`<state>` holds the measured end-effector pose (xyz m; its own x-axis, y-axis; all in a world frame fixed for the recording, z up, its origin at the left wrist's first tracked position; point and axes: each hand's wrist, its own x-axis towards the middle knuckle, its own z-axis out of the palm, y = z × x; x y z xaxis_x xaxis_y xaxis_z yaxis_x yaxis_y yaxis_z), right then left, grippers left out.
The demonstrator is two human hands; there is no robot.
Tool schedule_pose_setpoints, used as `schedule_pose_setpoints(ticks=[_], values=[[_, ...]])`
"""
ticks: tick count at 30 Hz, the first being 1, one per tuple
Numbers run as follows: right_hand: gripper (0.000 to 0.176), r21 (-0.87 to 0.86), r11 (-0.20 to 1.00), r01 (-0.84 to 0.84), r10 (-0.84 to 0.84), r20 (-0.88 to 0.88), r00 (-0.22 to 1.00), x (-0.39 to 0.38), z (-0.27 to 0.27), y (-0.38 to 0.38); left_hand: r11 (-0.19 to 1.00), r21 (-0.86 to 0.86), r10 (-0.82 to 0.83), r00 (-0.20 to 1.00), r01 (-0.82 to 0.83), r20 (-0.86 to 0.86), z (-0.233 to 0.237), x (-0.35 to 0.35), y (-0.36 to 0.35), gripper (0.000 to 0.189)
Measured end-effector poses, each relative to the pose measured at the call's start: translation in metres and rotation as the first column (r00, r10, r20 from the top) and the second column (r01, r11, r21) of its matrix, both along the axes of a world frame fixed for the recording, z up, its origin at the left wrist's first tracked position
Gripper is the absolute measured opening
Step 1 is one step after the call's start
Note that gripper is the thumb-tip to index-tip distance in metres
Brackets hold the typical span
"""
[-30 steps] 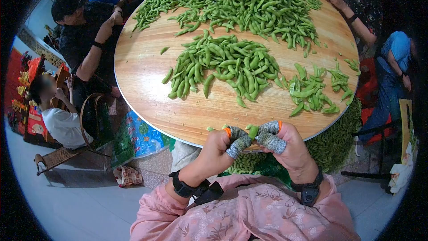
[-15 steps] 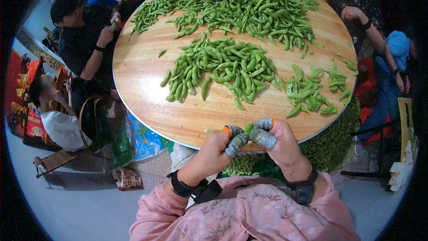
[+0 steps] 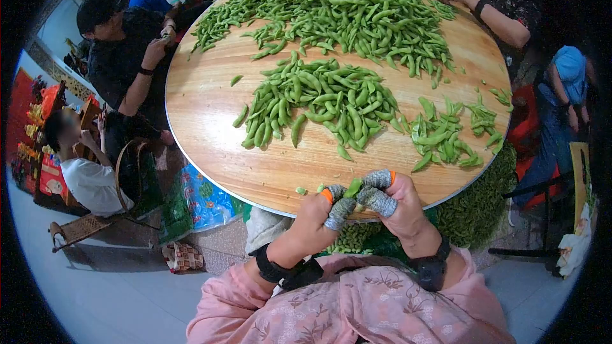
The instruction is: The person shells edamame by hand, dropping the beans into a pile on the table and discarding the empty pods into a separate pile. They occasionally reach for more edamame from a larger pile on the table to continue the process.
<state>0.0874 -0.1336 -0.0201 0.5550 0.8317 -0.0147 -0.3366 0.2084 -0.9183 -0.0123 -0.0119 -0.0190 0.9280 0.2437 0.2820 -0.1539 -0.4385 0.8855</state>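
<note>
Between the fingertips of both hands, at the near edge of the round wooden table (image 3: 210, 121), is a green pod (image 3: 353, 187). My left hand (image 3: 319, 213) pinches it from the left, with grey sleeves on thumb and finger. From the right my right hand (image 3: 394, 200) pinches it too, in similar grey finger sleeves. Small green beans (image 3: 301, 190) lie just left of my left fingers. Beyond my hands is a pile of pods (image 3: 319, 99), with a looser group of opened-looking pods (image 3: 440, 137) to its right.
A large pod heap (image 3: 357, 6) covers the table's far side. More pods (image 3: 478, 210) lie below the table at the right. One co-worker in a black cap (image 3: 95, 9) is at the left, another (image 3: 510, 9) at the far right. A chair (image 3: 105, 216) stands at the left.
The far-right co-worker's hands have moved in to the table's edge. The pod between my fingers is tilted more and looks flatter. Small beans show more clearly beside my left hand.
</note>
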Motion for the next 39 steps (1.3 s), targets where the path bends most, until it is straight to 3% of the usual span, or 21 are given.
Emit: schedule_pose_setpoints(ticks=[1,2,4,5,7,8,10,14,16,19,23,28,32,34,35,37,38,39], values=[[0.009,0.015,1.000,0.002,-0.002,0.052,0.999,0.001,-0.003,0.000,0.981,-0.191,-0.030,0.999,0.033,0.017,0.001,0.000,0.000,0.012],[0.009,0.016,1.000,0.000,-0.001,0.052,0.999,0.001,-0.002,0.000,0.981,-0.190,-0.029,0.999,0.032,0.016,0.000,-0.002,0.001,0.012],[0.012,0.070,0.997,-0.019,0.006,0.173,0.985,0.003,0.000,-0.001,0.812,-0.579,-0.137,0.988,0.070,-0.073,-0.006,-0.006,0.002,0.023],[0.012,0.071,0.997,-0.019,0.006,0.174,0.985,0.004,-0.001,-0.001,0.813,-0.579,-0.137,0.988,0.071,-0.072,-0.007,-0.007,0.001,0.023],[0.014,0.118,0.992,-0.047,0.031,0.132,0.991,0.004,-0.003,-0.002,0.628,-0.778,-0.166,0.980,0.019,-0.110,-0.009,-0.008,-0.001,0.027],[0.014,0.117,0.992,-0.046,0.030,0.133,0.991,0.003,-0.003,-0.002,0.628,-0.778,-0.167,0.980,0.021,-0.109,-0.005,-0.007,-0.002,0.027],[0.013,0.144,0.988,-0.051,0.029,0.152,0.988,0.001,-0.002,-0.001,0.452,-0.885,-0.163,0.965,-0.111,-0.205,0.006,-0.006,-0.004,0.027],[0.011,0.029,1.000,-0.009,0.004,0.173,0.985,0.001,0.005,-0.002,0.482,-0.869,-0.131,0.972,-0.110,-0.195,0.006,-0.003,-0.002,0.022],[0.010,-0.051,0.999,0.016,-0.009,0.138,0.990,0.002,0.007,-0.003,0.879,-0.477,-0.056,0.993,0.001,-0.102,0.014,0.002,-0.002,0.019],[0.010,-0.105,0.994,0.015,0.000,0.137,0.991,0.001,0.015,-0.003,0.920,-0.391,-0.101,0.985,0.039,-0.139,0.008,0.002,0.004,0.017],[0.010,-0.068,0.997,-0.032,0.041,0.124,0.991,0.003,0.011,-0.004,0.911,-0.411,-0.113,0.980,0.035,-0.166,0.012,0.000,0.008,0.016],[0.011,-0.096,0.995,0.004,0.025,0.302,0.953,0.006,0.012,-0.006,0.924,-0.375,-0.166,0.962,0.075,-0.218,0.015,-0.001,0.008,0.008],[0.010,-0.072,0.997,0.016,0.005,0.291,0.957,0.004,0.011,-0.006,0.961,-0.258,-0.152,0.971,0.101,-0.186,0.008,-0.003,0.010,0.009],[0.010,-0.164,0.981,0.108,-0.048,0.336,0.941,0.005,0.012,-0.008,0.971,-0.238,-0.061,0.956,-0.010,-0.287,0.004,-0.007,0.015,0.009],[0.010,-0.163,0.981,0.109,-0.049,0.336,0.941,0.006,0.013,-0.009,0.971,-0.237,-0.061,0.956,-0.009,-0.287,0.009,-0.008,0.017,0.009],[0.011,-0.214,0.972,0.094,-0.019,0.328,0.944,0.005,0.015,-0.009,0.835,-0.549,-0.078,0.978,-0.042,-0.194,0.025,-0.007,0.017,0.012],[0.011,-0.214,0.972,0.093,-0.018,0.328,0.944,0.003,0.017,-0.009,0.835,-0.549,-0.078,0.978,-0.042,-0.194,0.029,-0.006,0.017,0.012],[0.010,-0.199,0.979,0.050,0.022,0.340,0.940,0.001,0.019,-0.008,0.924,-0.382,-0.081,0.962,-0.026,-0.260,0.032,-0.005,0.016,0.013]])
